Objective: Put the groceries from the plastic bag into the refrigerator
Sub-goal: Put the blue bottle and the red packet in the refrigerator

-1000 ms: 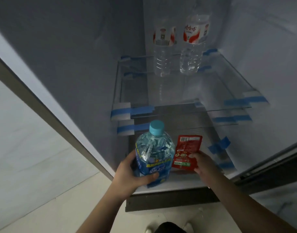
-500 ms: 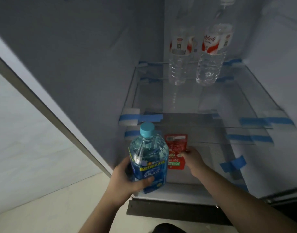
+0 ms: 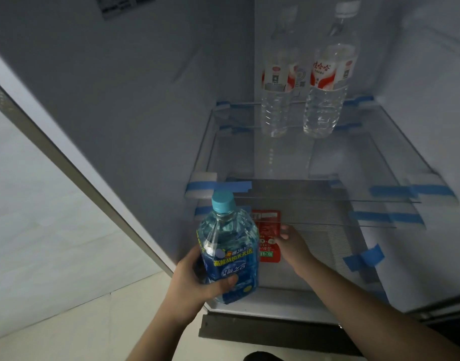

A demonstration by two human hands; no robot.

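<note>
The left hand (image 3: 195,280) is wrapping its fingers (image 3: 225,281) around a blue-labelled bottle (image 3: 227,252) with a light blue cap, holding it upright at the front lip of the refrigerator (image 3: 145,105), at about 7 o'clock in the view. Just beside it, toward 3 o'clock, the right hand (image 3: 292,243) is reaching into the lowest compartment, its fingers pinching the right edge of a red packet (image 3: 268,231), which is lying partly behind the bottle under the lower glass shelf (image 3: 328,220). Up at 12 o'clock, two clear water bottles (image 3: 328,82) with red-and-white labels are standing side by side at the back of the upper glass shelf (image 3: 367,157).
</note>
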